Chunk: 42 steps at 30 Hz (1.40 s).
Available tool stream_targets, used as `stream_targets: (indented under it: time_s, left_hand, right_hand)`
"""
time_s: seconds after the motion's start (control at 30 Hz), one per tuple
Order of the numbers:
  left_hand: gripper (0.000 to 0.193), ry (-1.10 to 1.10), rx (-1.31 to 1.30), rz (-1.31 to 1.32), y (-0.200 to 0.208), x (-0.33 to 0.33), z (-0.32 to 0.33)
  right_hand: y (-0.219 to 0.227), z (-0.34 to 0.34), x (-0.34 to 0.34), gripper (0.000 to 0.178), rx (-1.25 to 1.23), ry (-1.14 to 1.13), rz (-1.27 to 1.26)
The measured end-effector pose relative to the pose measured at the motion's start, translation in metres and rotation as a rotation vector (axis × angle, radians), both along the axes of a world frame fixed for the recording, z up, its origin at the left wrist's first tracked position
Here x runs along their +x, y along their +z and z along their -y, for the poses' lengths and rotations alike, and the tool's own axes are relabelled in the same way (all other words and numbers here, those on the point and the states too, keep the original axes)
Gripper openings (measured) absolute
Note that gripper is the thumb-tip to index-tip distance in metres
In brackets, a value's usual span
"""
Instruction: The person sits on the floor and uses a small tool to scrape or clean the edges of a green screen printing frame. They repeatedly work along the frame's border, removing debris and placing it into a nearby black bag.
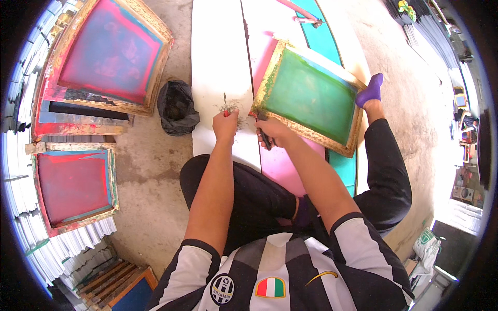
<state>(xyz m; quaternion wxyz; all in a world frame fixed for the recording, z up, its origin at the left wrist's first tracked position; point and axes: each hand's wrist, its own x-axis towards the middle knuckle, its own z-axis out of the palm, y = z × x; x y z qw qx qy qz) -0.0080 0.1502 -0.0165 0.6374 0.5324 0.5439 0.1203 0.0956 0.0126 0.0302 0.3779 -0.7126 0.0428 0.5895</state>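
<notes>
My left hand (225, 126) is closed around a thin dark-tipped tool (224, 98) with a bit of red showing at the fingers. Thin dark scraps (233, 110), like threads or wires, lie around its tip. My right hand (275, 130) grips a black-handled tool (265, 140) at the near left corner of a wooden screen frame (311, 137). The tool's working end is hidden by the fingers and the corner. Green mesh (310, 98) is stretched over this frame. My foot in a purple sock (370, 90) rests by its right corner.
A white board (218, 52), a pink board (282, 168) and a teal board (342, 173) lie beneath. A black plastic bag (177, 109) stands at left. Screen frames with reddish mesh (75, 184) and blue-pink mesh (111, 52) lean farther left. A marker (306, 20) lies at the top.
</notes>
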Motion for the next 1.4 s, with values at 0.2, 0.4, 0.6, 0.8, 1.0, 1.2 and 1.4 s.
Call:
stream_targets:
  time_s: [0.2,0.4,0.6,0.8,1.0,1.2,1.4]
  left_hand:
    - [0.030,-0.028,0.071,-0.045,0.003,0.003,0.005]
    - [0.027,-0.032,0.076,-0.002,-0.003,0.004,0.006]
    - [0.028,-0.038,0.047,0.013,0.009,-0.002,0.008]
    - [0.031,-0.045,0.097,0.008,0.025,-0.008,0.019]
    - [0.029,-0.029,0.075,0.013,0.024,-0.016,0.019]
    - [0.023,-0.025,-0.194,0.090,0.032,-0.017,0.013]
    - [0.020,-0.099,-0.366,0.057,0.031,-0.020,0.002]
  right_hand:
    - [-0.019,-0.005,-0.030,0.025,0.068,-0.241,0.139]
    - [-0.026,-0.006,-0.039,0.027,0.071,-0.232,0.307]
    - [-0.011,-0.017,-0.046,0.030,-0.096,-0.160,0.455]
    - [-0.022,-0.017,-0.045,0.035,-0.170,-0.085,0.621]
    - [-0.026,-0.011,-0.050,0.041,-0.182,0.004,0.764]
    - [-0.034,0.002,-0.066,0.042,-0.076,0.126,0.880]
    - [-0.035,-0.004,-0.071,0.042,0.066,0.345,0.600]
